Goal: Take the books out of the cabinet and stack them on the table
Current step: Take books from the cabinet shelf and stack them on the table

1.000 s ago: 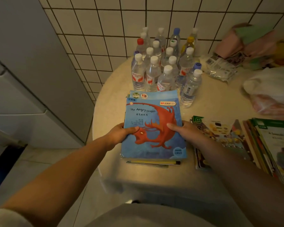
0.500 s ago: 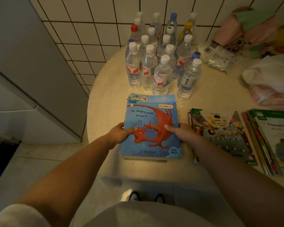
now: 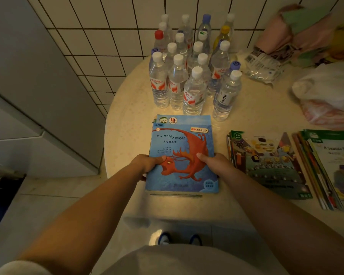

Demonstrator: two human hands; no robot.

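A stack of thin books (image 3: 182, 135), topped by a blue cover with a red dragon, lies on the round beige table (image 3: 127, 120) near its front edge. My left hand (image 3: 147, 163) grips the stack's left edge, thumb on the cover. My right hand (image 3: 214, 163) grips the right edge the same way. To the right lie two more stacks: one with a dark picture cover (image 3: 270, 165) and one with a green-edged cover (image 3: 334, 167). The cabinet (image 3: 38, 86) stands at the left.
Several water bottles (image 3: 195, 76) crowd the table just behind the stack. Plastic bags (image 3: 326, 92) and bundled cloth (image 3: 306, 30) fill the back right. A tiled wall (image 3: 107, 26) runs behind. My shoes (image 3: 179, 238) show on the floor below the table edge.
The stack under my hands has settled flat on the table and squared up; both hands stay on its edges. The view shifted slightly downward.
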